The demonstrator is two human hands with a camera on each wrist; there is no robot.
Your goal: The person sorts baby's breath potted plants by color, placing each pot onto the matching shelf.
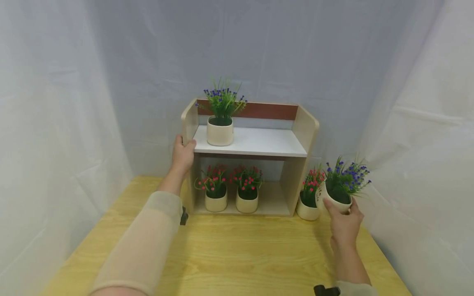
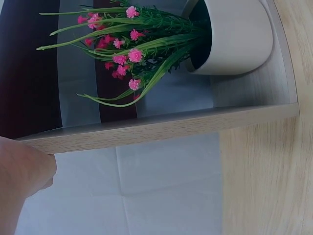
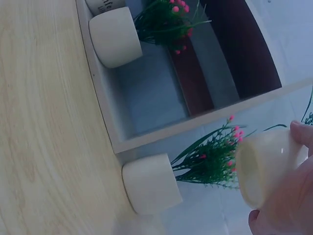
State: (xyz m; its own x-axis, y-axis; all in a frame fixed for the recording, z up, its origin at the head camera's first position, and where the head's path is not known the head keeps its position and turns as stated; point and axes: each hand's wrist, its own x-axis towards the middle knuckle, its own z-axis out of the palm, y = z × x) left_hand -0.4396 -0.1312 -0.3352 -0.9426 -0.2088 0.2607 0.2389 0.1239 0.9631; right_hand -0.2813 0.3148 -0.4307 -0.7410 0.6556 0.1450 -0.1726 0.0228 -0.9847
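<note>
My left hand point(image 1: 183, 155) grips the left side panel of a small two-tier shelf point(image 1: 311, 123), thumb at the front edge; the left wrist view shows part of this hand point(image 2: 24, 171) at the panel. Raised off the table at the right, a potted plant with purple flowers point(image 1: 335, 203) is held in my right hand point(image 1: 346, 224). That pot tilts, its opening toward the head camera; the right wrist view shows the pot's underside point(image 3: 249, 176). Just left of it, a pot with red-pink flowers point(image 1: 308, 211) stands on the table beside the shelf.
Another purple-flowered pot point(image 1: 220, 133) stands on the upper board's left part. Two pots with pink-red flowers, the left one point(image 1: 216, 202) and the right one point(image 1: 247, 203), sit in the lower compartment. White sheeting point(image 1: 55, 144) surrounds the wooden table point(image 1: 237, 255).
</note>
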